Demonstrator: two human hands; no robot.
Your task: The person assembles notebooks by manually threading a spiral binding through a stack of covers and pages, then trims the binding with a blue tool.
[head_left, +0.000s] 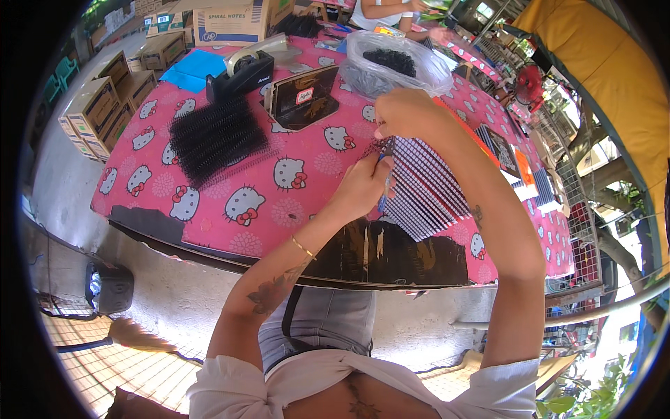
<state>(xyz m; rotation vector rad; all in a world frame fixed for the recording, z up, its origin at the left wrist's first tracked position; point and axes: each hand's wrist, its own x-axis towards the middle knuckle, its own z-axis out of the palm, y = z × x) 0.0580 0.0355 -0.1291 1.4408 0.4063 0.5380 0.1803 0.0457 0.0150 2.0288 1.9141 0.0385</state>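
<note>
white blouse (317, 370); hands (363, 185) partly hide striped stack (426, 195); coils (216, 136) leftward

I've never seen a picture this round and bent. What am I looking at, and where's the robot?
There is no robot, only a person working bare-handed. A wide fisheye camera worn on the person's head looks down, which makes straight edges bend. On the pink table are black coils, a tape dispenser, a clear bag with black bits inside and a striped stack. The left hand grips a blue-handled tool near the stack's upper corner. The right hand bends over that same corner; what it holds, if anything, is hidden.
</note>
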